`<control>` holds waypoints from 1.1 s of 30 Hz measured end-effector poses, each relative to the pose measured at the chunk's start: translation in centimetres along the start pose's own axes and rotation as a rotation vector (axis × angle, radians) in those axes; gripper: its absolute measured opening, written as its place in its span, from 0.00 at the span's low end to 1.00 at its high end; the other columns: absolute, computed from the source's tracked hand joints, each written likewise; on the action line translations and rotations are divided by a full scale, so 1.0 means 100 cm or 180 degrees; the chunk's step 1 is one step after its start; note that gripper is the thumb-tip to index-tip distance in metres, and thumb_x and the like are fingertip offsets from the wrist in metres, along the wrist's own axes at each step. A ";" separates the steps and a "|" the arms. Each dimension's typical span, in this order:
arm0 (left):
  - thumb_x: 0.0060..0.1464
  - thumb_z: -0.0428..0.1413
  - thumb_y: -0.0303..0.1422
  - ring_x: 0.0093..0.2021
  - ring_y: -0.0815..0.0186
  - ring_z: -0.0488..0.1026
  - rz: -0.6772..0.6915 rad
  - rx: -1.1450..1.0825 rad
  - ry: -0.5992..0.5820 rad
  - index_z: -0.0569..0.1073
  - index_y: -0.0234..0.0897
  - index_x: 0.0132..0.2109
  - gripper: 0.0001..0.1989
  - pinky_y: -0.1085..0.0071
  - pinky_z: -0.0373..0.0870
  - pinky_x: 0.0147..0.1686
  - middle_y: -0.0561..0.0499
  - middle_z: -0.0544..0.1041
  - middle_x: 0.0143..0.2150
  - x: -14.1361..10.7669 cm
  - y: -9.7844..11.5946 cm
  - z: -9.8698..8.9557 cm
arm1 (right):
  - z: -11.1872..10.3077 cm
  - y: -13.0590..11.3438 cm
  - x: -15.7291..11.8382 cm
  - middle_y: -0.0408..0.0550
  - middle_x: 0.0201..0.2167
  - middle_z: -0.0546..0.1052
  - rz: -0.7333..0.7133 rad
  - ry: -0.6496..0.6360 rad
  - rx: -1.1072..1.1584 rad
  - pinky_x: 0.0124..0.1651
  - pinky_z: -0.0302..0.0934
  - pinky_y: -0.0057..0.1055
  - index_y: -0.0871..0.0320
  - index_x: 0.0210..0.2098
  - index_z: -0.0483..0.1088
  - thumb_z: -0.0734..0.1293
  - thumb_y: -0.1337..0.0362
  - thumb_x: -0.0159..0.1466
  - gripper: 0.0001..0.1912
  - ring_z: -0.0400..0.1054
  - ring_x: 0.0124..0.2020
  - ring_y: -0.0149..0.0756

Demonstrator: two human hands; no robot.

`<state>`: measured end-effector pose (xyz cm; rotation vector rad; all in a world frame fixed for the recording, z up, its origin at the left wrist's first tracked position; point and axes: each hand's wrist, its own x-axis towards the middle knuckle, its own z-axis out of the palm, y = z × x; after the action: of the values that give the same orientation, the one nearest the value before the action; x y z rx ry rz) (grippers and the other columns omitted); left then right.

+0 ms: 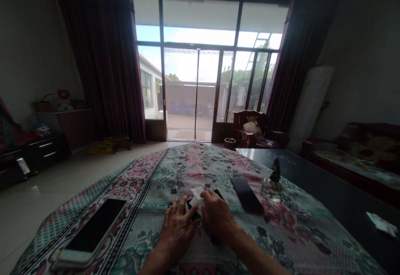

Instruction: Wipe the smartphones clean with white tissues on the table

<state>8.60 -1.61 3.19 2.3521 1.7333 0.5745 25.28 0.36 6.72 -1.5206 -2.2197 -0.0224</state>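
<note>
On the flower-patterned cloth (187,166), a dark phone (196,216) lies flat, mostly covered by my hands. My right hand (217,214) is closed on a white wipe (197,196), pressing it against the phone's surface. Its fingers are bunched together over the wipe. My left hand (177,225) rests with fingers spread at the phone's left side, its thumb reaching to the phone's edge and the wipe. A dark corner of something shows just behind my right hand.
A white-framed phone (93,225) lies at the left, apparently on another flat item. At the right are a dark phone (246,194) and a small dark figurine on a clear base (275,175). Beyond is a black tabletop (300,171) with a white packet (381,224).
</note>
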 end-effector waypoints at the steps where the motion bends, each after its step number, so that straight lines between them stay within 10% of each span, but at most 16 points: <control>1: 0.57 0.50 0.34 0.69 0.46 0.46 -0.0007 -0.0011 -0.0001 0.64 0.58 0.60 0.25 0.45 0.50 0.62 0.51 0.54 0.69 0.000 0.000 0.000 | 0.001 -0.001 -0.003 0.48 0.40 0.72 -0.0028 -0.0026 0.0003 0.40 0.57 0.27 0.56 0.40 0.66 0.60 0.74 0.55 0.15 0.66 0.42 0.36; 14: 0.52 0.55 0.36 0.66 0.50 0.54 0.0008 -0.0371 0.0648 0.65 0.40 0.62 0.29 0.52 0.55 0.63 0.42 0.60 0.66 0.005 -0.015 0.009 | -0.003 -0.003 -0.009 0.50 0.41 0.72 -0.0005 -0.0270 0.0095 0.43 0.56 0.30 0.57 0.35 0.71 0.62 0.67 0.57 0.09 0.63 0.44 0.40; 23: 0.56 0.50 0.38 0.68 0.48 0.50 -0.0052 -0.0117 0.0148 0.68 0.51 0.59 0.22 0.48 0.53 0.61 0.47 0.57 0.68 0.001 -0.001 -0.003 | -0.014 -0.002 -0.010 0.49 0.43 0.72 -0.0378 -0.0314 0.0239 0.50 0.55 0.35 0.56 0.36 0.73 0.65 0.59 0.57 0.10 0.62 0.47 0.42; 33: 0.53 0.50 0.39 0.66 0.55 0.56 -0.0085 -0.0409 0.0182 0.59 0.33 0.65 0.33 0.55 0.51 0.64 0.42 0.61 0.66 0.002 -0.012 0.006 | -0.006 0.009 -0.012 0.48 0.41 0.72 -0.0675 -0.0253 0.0573 0.51 0.56 0.33 0.56 0.36 0.71 0.62 0.66 0.60 0.06 0.62 0.47 0.39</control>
<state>7.85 -0.95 2.29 2.2430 1.6942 0.7324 26.62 -0.53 6.66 -1.2068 -2.3658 0.1706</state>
